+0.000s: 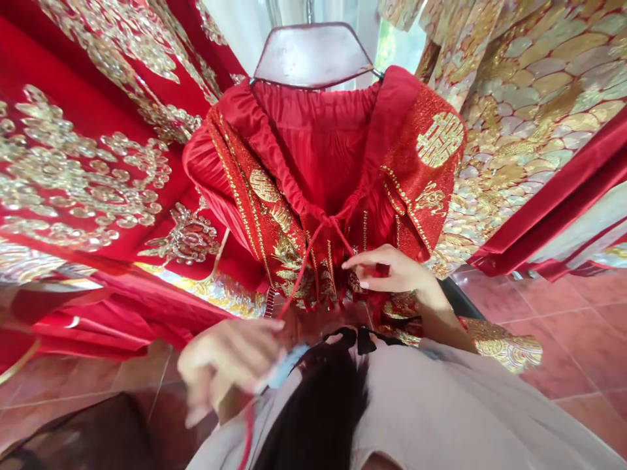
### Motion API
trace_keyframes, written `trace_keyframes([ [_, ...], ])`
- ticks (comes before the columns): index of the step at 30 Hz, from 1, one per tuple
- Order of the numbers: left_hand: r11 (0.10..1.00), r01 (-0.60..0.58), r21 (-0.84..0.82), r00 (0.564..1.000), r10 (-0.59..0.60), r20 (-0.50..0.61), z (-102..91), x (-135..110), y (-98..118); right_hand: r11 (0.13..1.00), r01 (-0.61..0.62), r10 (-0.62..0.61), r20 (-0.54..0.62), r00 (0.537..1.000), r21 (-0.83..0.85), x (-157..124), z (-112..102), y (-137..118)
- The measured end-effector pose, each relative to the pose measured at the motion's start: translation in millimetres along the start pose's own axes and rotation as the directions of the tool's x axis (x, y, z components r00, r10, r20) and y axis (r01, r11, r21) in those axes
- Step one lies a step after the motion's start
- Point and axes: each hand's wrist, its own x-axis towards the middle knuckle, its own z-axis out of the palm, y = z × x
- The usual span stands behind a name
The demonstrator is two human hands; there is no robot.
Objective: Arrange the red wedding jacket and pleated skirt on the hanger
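Red floor tiles (563,326) show at the lower right, and embroidered wedding clothes hang close on every side. At the middle hangs a red skirt (318,143), its gathered waistband clipped to a dark wooden hanger (313,55) at its top edge. Left of the skirt spreads a red garment (88,163) thick with pale gold flower embroidery. Right of the skirt hangs a gold garment (539,98) worked in a scale pattern with a red border. On the skirt's right panel sits a gold double-happiness emblem (439,138).

A thin red drawstring (313,251) comes out of the waistband at the skirt's front, where the two embroidered panels meet, and splits into two strands. The right hand (392,271) lies against the lower front of the skirt, thumb and forefinger pinched narrow on the right strand, the other fingers folded beneath. The left strand runs down and away from the skirt to the left hand (230,365), which is below and left of the skirt's hem. It is blurred, its fingers curled in on the strand, and a bit of red shows beneath it. Something pale blue (294,365) just beside that hand is too blurred to tell.

Below the skirt, nearest the camera, are the person's dark hair (318,411) and pale top (441,411). A gold-embroidered cloth (504,346) lies under the right forearm.
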Motion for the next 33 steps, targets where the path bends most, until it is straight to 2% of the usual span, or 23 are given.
trace_keyframes([
  [2, 0.990, 0.035, 0.138, 0.996, -0.045, 0.075, 6.7, 23.6, -3.2, 0.982, -0.020, 0.026, -0.031, 0.999, 0.187, -0.2, -5.2, 7.7],
  [3, 0.973, 0.073, 0.220, 0.996, -0.083, 0.038, 11.2, 36.4, -4.2, 0.971, -0.036, 0.066, -0.122, 0.990, 0.235, 2.5, -6.6, 13.0],
  [4, 0.941, 0.124, 0.316, 0.992, -0.113, -0.055, 15.5, 49.8, -4.9, 0.968, -0.063, 0.123, -0.243, 0.962, 0.241, 7.0, -6.8, 19.0],
  [6, 0.851, 0.175, 0.496, 0.967, -0.053, -0.249, 21.8, 77.3, -6.4, 0.976, -0.163, 0.211, -0.461, 0.862, 0.143, 20.6, -3.5, 31.5],
  [8, 0.730, 0.205, 0.652, 0.939, 0.041, -0.341, 23.3, 104.2, -8.9, 0.959, -0.283, 0.225, -0.580, 0.783, -0.011, 36.8, 4.1, 41.6],
  [10, 0.609, 0.225, 0.761, 0.944, 0.056, -0.324, 21.4, 127.2, -12.8, 0.915, -0.378, 0.206, -0.643, 0.738, -0.142, 51.7, 13.4, 47.2],
  [12, 0.529, 0.228, 0.817, 0.965, -0.012, -0.261, 19.4, 144.0, -17.3, 0.877, -0.433, 0.184, -0.684, 0.706, -0.210, 63.3, 21.7, 49.4],
  [17, 0.405, 0.306, 0.862, 0.951, -0.179, -0.253, 19.8, 160.3, -23.1, 0.850, -0.464, 0.194, -0.673, 0.714, -0.248, 78.0, 34.3, 51.3],
  [19, 0.423, 0.297, 0.856, 0.952, -0.204, -0.229, 18.3, 159.9, -22.4, 0.871, -0.443, 0.204, -0.664, 0.720, -0.212, 77.4, 37.9, 51.4],
  [22, 0.498, 0.238, 0.834, 0.966, -0.212, -0.150, 12.9, 155.8, -20.4, 0.914, -0.373, 0.194, -0.636, 0.747, -0.159, 67.1, 44.4, 51.8],
  [24, 0.534, 0.199, 0.822, 0.973, -0.206, -0.102, 9.9, 152.6, -18.6, 0.898, -0.411, 0.240, -0.604, 0.760, -0.160, 54.1, 50.6, 55.5],
  [26, 0.548, 0.179, 0.817, 0.977, -0.197, -0.082, 8.6, 149.9, -16.0, 0.837, -0.517, 0.336, -0.577, 0.744, -0.180, 37.4, 59.7, 64.1],
  [28, 0.549, 0.181, 0.816, 0.976, -0.200, -0.083, 8.4, 148.0, -12.4, 0.761, -0.619, 0.428, -0.567, 0.704, -0.194, 18.7, 71.5, 77.4],
  [31, 0.551, 0.203, 0.810, 0.971, -0.221, -0.093, 6.7, 144.2, -5.2, 0.685, -0.701, 0.519, -0.541, 0.662, -0.201, -9.1, 87.6, 99.3],
  [33, 0.564, 0.215, 0.797, 0.969, -0.224, -0.103, 3.7, 139.4, 0.4, 0.639, -0.739, 0.565, -0.521, 0.639, -0.214, -24.5, 89.8, 109.1],
])
